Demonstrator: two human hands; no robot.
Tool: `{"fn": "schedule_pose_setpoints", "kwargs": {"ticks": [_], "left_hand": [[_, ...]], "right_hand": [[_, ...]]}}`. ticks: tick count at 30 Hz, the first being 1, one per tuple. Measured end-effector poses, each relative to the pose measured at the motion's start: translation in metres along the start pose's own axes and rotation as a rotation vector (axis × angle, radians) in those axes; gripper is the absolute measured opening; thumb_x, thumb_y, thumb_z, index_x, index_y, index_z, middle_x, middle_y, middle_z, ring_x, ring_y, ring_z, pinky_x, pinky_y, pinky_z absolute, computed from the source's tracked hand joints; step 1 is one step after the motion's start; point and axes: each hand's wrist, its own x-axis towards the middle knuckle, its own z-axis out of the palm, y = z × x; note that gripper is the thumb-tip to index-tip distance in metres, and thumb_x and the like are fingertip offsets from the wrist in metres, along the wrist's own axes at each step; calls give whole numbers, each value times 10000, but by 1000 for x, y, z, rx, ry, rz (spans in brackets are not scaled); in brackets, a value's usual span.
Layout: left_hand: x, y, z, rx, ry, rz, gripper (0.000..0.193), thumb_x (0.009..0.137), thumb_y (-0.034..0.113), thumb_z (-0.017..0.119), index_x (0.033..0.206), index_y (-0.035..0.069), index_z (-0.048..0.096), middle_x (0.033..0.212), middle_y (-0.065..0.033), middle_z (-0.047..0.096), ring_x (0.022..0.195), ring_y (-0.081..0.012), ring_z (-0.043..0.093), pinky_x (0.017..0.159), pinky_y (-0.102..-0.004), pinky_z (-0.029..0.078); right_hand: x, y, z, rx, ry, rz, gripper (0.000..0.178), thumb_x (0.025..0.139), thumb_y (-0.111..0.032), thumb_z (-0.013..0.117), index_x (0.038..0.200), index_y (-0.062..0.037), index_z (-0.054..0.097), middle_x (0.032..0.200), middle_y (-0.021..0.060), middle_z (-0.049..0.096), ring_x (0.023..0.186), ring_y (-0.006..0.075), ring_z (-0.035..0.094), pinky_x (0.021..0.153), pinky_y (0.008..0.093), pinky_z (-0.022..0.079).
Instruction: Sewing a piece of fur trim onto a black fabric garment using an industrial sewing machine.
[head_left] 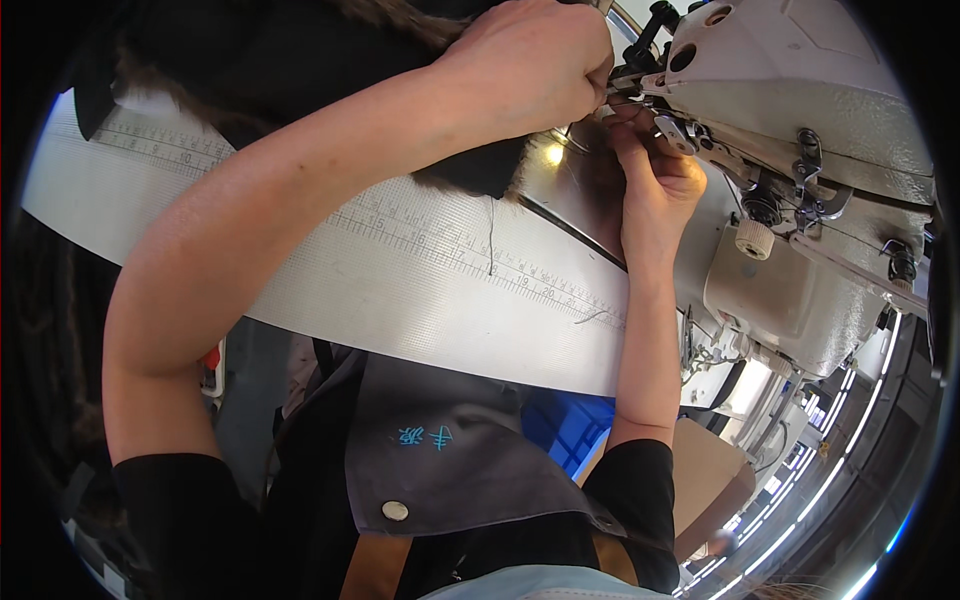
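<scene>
While the machine [800, 80] stands at the far right of the table [400, 310], both hands are close in at its needle end. The left hand [545, 65] comes from the machine's left, fingers curled tight; whatever they grasp is hidden behind the knuckles. The right hand [663, 190] reaches up at its near side, thumb and fingertips drawn together, though I can't make out whether anything is pinched there. With fingers so near the needle area, a start of the machine could well prick or trap one.

Left of the machine lies the black, fur-edged cloth [485, 170], partly under the left forearm; a careless sweep of that arm could drag it askew. From its corner nearest the machine trails a loose thread [491, 240], which might snag or tangle if caught by a sleeve.

Lower than the machine, past the table's near edge, is a blue crate [565, 425]; its contents are out of view. What looks like a brown box [710, 480] sits below the machine too, its inside likewise hidden.
</scene>
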Motion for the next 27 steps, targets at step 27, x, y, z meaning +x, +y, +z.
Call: {"fn": "schedule_pose_setpoints", "kwargs": {"ticks": [27], "left_hand": [[4, 3, 3, 96, -66, 9, 138, 712, 54, 592, 705, -69, 653, 645, -243, 596, 621, -341, 628, 620, -391, 492]], "right_hand": [[6, 0, 7, 27, 66, -79, 112, 769, 13, 676, 879, 33, 674, 822, 29, 672, 749, 63, 582, 693, 202, 454]]}}
